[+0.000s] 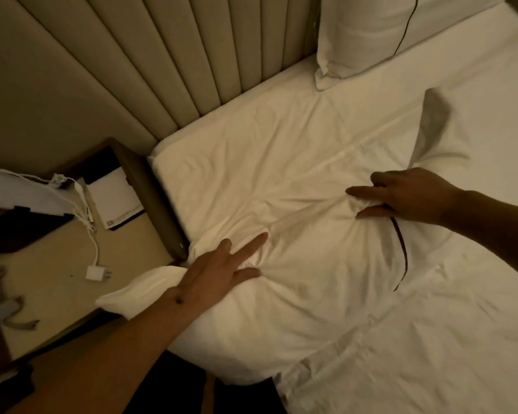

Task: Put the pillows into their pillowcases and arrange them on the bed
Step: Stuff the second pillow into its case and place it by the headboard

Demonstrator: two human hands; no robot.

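A white pillow in a white pillowcase (296, 258) with thin dark piping lies flat across the near left part of the bed (461, 85). One corner of it hangs over the bed's left edge. My left hand (222, 270) pinches a fold of the case near that corner, two fingers stretched out. My right hand (407, 195) grips bunched fabric at the pillow's far right side, beside the piping. A second cased pillow (371, 34) leans upright against the padded headboard (192, 55) at the top.
A bedside table (57, 264) stands left of the bed, carrying a white charger with cable (96, 273), a notepad (117, 201) and dark items. Its raised side panel touches the mattress edge. White sheet stretches to the right.
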